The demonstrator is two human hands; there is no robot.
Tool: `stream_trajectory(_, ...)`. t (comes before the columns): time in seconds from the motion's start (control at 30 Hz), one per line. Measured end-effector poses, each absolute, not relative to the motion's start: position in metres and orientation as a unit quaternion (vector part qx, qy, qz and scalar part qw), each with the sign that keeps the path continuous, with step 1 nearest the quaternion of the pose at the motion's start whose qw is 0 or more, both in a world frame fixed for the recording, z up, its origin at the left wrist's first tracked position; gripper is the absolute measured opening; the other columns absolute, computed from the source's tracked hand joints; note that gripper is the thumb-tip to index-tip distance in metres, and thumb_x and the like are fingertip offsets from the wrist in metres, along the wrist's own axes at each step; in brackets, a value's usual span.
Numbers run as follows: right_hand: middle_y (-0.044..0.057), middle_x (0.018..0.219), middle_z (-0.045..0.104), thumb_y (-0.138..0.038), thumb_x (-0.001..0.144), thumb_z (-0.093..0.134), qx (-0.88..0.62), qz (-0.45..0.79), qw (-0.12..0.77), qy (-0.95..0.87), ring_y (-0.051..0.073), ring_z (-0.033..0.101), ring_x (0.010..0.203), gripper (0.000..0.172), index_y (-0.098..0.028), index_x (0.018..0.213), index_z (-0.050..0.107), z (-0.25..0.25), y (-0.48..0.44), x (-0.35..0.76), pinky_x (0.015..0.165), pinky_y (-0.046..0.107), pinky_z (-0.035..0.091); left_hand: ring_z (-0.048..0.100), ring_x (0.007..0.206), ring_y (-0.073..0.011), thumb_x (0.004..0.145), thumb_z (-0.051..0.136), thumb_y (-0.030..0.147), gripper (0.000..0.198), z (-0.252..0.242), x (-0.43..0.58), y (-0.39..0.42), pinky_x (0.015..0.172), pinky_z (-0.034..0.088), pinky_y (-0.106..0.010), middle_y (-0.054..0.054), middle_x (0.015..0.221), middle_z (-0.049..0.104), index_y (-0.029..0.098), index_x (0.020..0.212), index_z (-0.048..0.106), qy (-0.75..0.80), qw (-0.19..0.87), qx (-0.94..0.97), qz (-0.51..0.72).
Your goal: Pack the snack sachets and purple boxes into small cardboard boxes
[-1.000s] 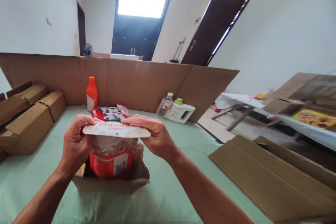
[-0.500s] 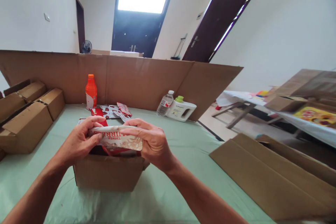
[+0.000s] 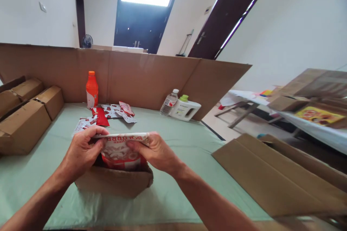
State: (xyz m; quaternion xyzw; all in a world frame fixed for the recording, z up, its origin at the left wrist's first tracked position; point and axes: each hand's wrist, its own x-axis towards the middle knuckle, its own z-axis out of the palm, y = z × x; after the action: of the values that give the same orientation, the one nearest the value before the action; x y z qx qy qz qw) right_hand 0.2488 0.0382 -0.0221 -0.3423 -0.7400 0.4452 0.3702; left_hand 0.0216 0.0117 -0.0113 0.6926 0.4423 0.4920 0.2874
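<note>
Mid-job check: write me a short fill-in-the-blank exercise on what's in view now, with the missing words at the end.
1. The left hand and right hand hold the ____ edge of the red-and-white bag.
2. The bag's lower part is ____ the open cardboard box.
3. In the picture, the orange bottle stands to the ____ of the clear bottle.
4. The white jug has a ____ cap.

Missing words: top; inside; left; green.

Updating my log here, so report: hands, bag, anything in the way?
Left hand and right hand gripping bag by its top edge. Its lower part inside box. Packets beyond box, not between hands and bag.
</note>
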Motion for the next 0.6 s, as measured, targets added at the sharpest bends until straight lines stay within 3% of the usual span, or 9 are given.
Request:
stream_trajectory(0.13, 0.0, 0.064, 0.064, -0.044, 0.094, 0.058, -0.384, 0.35, 0.374, -0.769, 0.014, 0.052, 0.058, 0.039, -0.015, 0.073, 0.073, -0.017, 0.029, 0.254, 0.054, 0.026, 0.047, 0.07, 0.1, -0.0254, 0.085, 0.065, 0.048, 0.053, -0.016, 0.007, -0.004, 0.079, 0.057, -0.033, -0.009, 0.115, 0.072, 0.022, 0.129, 0.053, 0.473, 0.33, 0.696, 0.428)
stream_trajectory(0.2, 0.0, 0.063, 0.064, -0.038, 0.095, 0.056, -0.385, 0.304, 0.355, -0.796, 0.013, 0.051, 0.058, 0.036, -0.015, 0.073, 0.072, -0.011, 0.023, 0.256, 0.054, 0.024, 0.046, 0.068, 0.109, -0.03, 0.087, 0.062, 0.053, 0.062, -0.018, -0.003, -0.013, 0.086, 0.056, -0.039, -0.012, 0.121, 0.071, 0.023, 0.138, 0.045, 0.488, 0.325, 0.73, 0.351)
stream_trajectory(0.33, 0.001, 0.067, 0.066, -0.03, 0.099, 0.052, -0.355, 0.239, 0.355, -0.832, 0.012, 0.054, 0.06, 0.034, -0.015, 0.075, 0.071, 0.0, 0.012, 0.253, 0.059, 0.023, 0.046, 0.068, 0.107, -0.0306, 0.091, 0.055, 0.055, 0.053, -0.024, -0.018, -0.02, 0.091, 0.052, -0.044, -0.014, 0.119, 0.072, 0.022, 0.131, 0.047, 0.494, 0.291, 0.776, 0.262)
stream_trajectory(0.4, 0.0, 0.064, 0.062, -0.031, 0.1, 0.052, -0.36, 0.225, 0.383, -0.82, 0.012, 0.052, 0.058, 0.035, -0.015, 0.075, 0.07, 0.003, 0.009, 0.252, 0.055, 0.022, 0.045, 0.067, 0.107, -0.0296, 0.092, 0.054, 0.054, 0.049, -0.026, -0.023, -0.019, 0.09, 0.052, -0.044, -0.014, 0.119, 0.071, 0.022, 0.129, 0.048, 0.486, 0.282, 0.784, 0.263)
stream_trajectory(0.47, 0.0, 0.06, 0.057, -0.033, 0.1, 0.053, -0.373, 0.205, 0.395, -0.814, 0.012, 0.049, 0.054, 0.037, -0.016, 0.072, 0.069, 0.004, 0.01, 0.253, 0.051, 0.022, 0.042, 0.066, 0.106, -0.0289, 0.09, 0.056, 0.051, 0.043, -0.028, -0.024, -0.018, 0.099, 0.049, -0.049, -0.012, 0.113, 0.071, 0.02, 0.121, 0.053, 0.447, 0.264, 0.819, 0.244)
stream_trajectory(0.6, 0.002, 0.07, 0.068, -0.029, 0.101, 0.049, -0.358, 0.172, 0.303, -0.866, 0.014, 0.057, 0.06, 0.035, -0.018, 0.08, 0.074, 0.007, 0.016, 0.256, 0.058, 0.025, 0.045, 0.065, 0.088, -0.0246, 0.083, 0.063, 0.037, 0.018, -0.029, -0.021, -0.019, 0.121, 0.023, -0.063, -0.004, 0.084, 0.065, 0.02, 0.078, 0.059, 0.376, 0.159, 0.902, 0.139)
